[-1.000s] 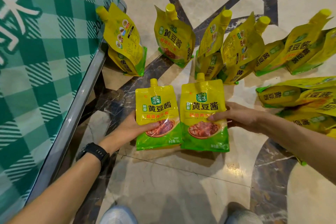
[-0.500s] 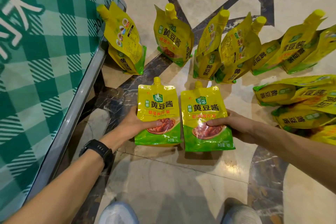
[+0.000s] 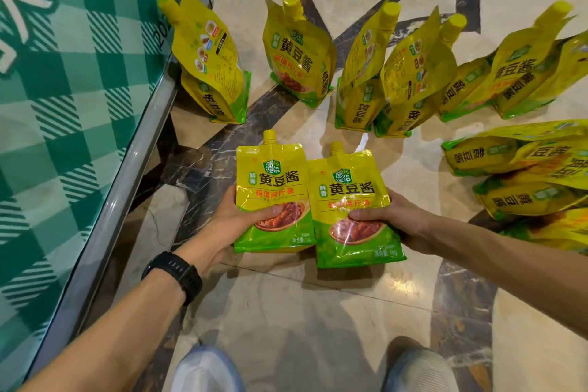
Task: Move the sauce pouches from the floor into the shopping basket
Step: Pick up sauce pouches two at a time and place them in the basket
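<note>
My left hand [image 3: 234, 226] grips a yellow and green sauce pouch [image 3: 272, 181] by its left edge, thumb across the front. My right hand [image 3: 397, 218] grips a second matching pouch [image 3: 348, 191] by its right edge. Both pouches are held face up above the floor, side by side, spouts pointing away from me. Several more pouches stand upright on the floor beyond them, such as the upright pouch [image 3: 297, 51], and others lie stacked at the right [image 3: 509, 162]. No shopping basket is in view.
A table with a green checked cloth [image 3: 63, 105] and a metal edge [image 3: 127, 175] fills the left side. The marble floor [image 3: 302, 312] lies open below the hands. My two shoes [image 3: 203, 369] are at the bottom edge.
Both hands closed round their pouches and lifted them off the floor toward me. The left pouch rose slightly higher than the right one.
</note>
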The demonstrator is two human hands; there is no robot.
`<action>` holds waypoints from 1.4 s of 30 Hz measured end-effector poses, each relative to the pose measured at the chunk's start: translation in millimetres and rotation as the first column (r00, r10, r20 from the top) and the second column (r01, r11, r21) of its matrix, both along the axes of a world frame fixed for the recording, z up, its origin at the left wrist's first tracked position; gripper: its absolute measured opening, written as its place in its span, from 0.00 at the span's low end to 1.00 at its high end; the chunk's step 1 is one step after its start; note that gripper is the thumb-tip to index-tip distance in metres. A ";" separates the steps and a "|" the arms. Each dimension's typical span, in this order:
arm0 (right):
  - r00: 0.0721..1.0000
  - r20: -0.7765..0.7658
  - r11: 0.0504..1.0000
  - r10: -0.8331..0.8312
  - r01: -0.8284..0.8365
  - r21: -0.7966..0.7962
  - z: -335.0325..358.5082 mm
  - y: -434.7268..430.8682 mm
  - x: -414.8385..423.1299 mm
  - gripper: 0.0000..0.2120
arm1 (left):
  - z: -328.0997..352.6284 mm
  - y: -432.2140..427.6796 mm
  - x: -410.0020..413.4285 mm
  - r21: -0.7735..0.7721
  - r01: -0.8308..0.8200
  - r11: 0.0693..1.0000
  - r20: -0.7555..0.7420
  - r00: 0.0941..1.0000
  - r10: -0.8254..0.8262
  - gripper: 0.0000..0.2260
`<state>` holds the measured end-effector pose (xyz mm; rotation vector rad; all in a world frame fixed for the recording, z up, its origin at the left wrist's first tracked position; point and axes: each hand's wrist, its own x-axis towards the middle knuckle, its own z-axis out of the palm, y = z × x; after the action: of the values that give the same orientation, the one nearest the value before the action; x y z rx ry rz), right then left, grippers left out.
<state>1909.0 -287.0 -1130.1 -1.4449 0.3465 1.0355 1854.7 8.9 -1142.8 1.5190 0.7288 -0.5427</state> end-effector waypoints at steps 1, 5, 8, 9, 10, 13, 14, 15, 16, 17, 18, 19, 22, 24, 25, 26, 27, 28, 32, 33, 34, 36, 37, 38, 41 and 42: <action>1.000 -0.001 1.000 -0.002 0.002 0.004 0.0 0.7 0.1 0.30 | -0.4 2.2 0.8 -0.013 0.012 1.000 -0.006 1.000 -0.012 0.49; 1.000 -0.005 1.000 -0.022 0.022 0.009 -1.2 1.7 -2.0 0.31 | 1.3 1.5 -5.8 -0.027 0.016 0.999 0.006 1.000 -0.016 0.44; 0.999 -0.015 0.999 -0.051 0.051 0.010 -1.8 1.5 -8.3 0.32 | 3.8 -5.1 -20.5 -0.011 -0.034 0.999 0.034 0.999 0.035 0.38; 0.998 -0.014 0.998 -0.060 0.060 0.012 -0.5 0.7 -10.1 0.31 | 5.3 -6.1 -24.9 0.003 -0.037 0.999 0.043 0.998 0.037 0.39; 0.998 -0.008 0.998 -0.066 0.066 0.013 2.2 0.5 -12.2 0.32 | 8.4 -6.8 -30.7 0.014 -0.029 0.999 0.054 0.998 0.028 0.41; 0.995 -0.002 0.995 -0.100 0.100 0.023 17.7 0.8 -22.9 0.36 | 27.1 -9.1 -51.1 0.032 -0.009 0.999 0.068 0.998 0.007 0.40; 0.994 -0.007 0.993 -0.112 0.112 0.026 25.2 1.0 -29.4 0.37 | 38.9 -9.9 -58.4 0.040 -0.010 0.999 0.071 0.997 0.007 0.38; 0.993 -0.012 0.992 -0.120 0.120 0.029 34.4 1.3 -36.9 0.37 | 52.2 -9.8 -65.6 0.046 -0.009 0.999 0.078 0.997 0.006 0.37; 0.992 -0.020 0.991 -0.126 0.127 0.029 46.1 2.1 -45.7 0.37 | 67.4 -8.1 -73.1 0.060 -0.008 0.998 0.078 0.997 0.003 0.36; 0.991 -0.030 0.991 -0.132 0.133 0.025 61.0 2.9 -55.2 0.38 | 85.6 -7.5 -79.0 0.076 0.001 0.997 0.076 0.997 -0.007 0.36; 0.990 -0.039 0.990 -0.138 0.139 0.022 76.7 3.3 -65.3 0.39 | 105.1 -6.9 -84.1 0.083 0.019 0.996 0.070 0.997 -0.024 0.37; 0.989 -0.050 0.989 -0.142 0.143 0.023 94.0 3.7 -76.3 0.38 | 124.7 -6.3 -89.2 0.092 0.037 0.995 0.063 0.997 -0.043 0.35; 0.975 -0.100 0.978 -0.200 0.204 0.036 157.7 4.6 -108.2 0.34 | 195.8 -5.5 -106.8 0.123 0.032 0.992 0.041 0.998 -0.037 0.29; 0.962 -0.124 0.968 -0.245 0.249 0.022 209.9 3.3 -124.5 0.36 | 248.5 -5.9 -114.7 0.119 0.051 0.992 0.009 0.999 -0.053 0.36; 0.958 -0.129 0.965 -0.255 0.260 0.022 239.2 2.9 -131.8 0.38 | 276.0 -6.4 -117.8 0.117 0.059 0.991 -0.003 0.998 -0.059 0.40; 0.956 -0.133 0.963 -0.262 0.267 0.021 267.8 1.7 -139.5 0.39 | 303.4 -6.5 -121.5 0.116 0.063 0.991 -0.013 0.998 -0.062 0.41; 0.952 -0.140 0.961 -0.272 0.276 0.013 298.0 0.3 -145.6 0.39 | 331.4 -7.8 -124.4 0.110 0.068 0.992 -0.018 0.998 -0.066 0.41; 0.947 -0.138 0.956 -0.289 0.293 0.006 328.5 -2.3 -150.9 0.39 | 360.4 -9.2 -126.5 0.110 0.079 0.991 -0.023 0.997 -0.077 0.41; 0.923 -0.099 0.927 -0.373 0.375 0.003 460.5 -13.4 -163.4 0.26 | 484.6 -18.7 -129.5 0.091 0.116 0.989 -0.039 0.993 -0.113 0.44; 0.923 -0.084 0.926 -0.375 0.376 0.006 493.9 -15.6 -165.2 0.26 | 517.5 -23.3 -128.6 0.083 0.102 0.991 -0.027 0.995 -0.100 0.42; 0.923 -0.070 0.925 -0.380 0.381 0.003 525.2 -18.6 -166.9 0.26 | 550.2 -27.8 -128.0 0.083 0.090 0.993 -0.016 0.996 -0.089 0.40; 0.916 -0.032 0.916 -0.400 0.400 -0.002 587.5 -22.2 -166.6 0.30 | 614.3 -38.7 -125.8 0.091 0.082 0.993 0.032 0.996 -0.085 0.39; 0.912 -0.014 0.912 -0.409 0.409 -0.011 618.1 -23.8 -165.3 0.34 | 644.2 -43.2 -124.5 0.093 0.078 0.993 0.058 0.995 -0.083 0.39; 0.910 0.004 0.909 -0.415 0.415 -0.019 647.0 -26.1 -164.3 0.41 | 671.1 -45.6 -124.2 0.090 0.066 0.994 0.078 0.994 -0.073 0.39; 0.902 0.058 0.903 -0.429 0.429 0.008 716.2 -37.0 -166.0 0.49 | 740.5 -52.7 -125.4 0.053 0.052 0.997 0.116 0.992 -0.058 0.42; 0.895 0.071 0.898 -0.441 0.439 0.034 735.7 -41.8 -166.0 0.49 | 760.6 -55.3 -127.3 0.044 0.048 0.998 0.125 0.991 -0.053 0.43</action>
<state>1743.0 -328.8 -394.3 -1.3051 0.5785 0.6108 1727.4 -46.5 -382.2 1.5979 0.6081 -0.4672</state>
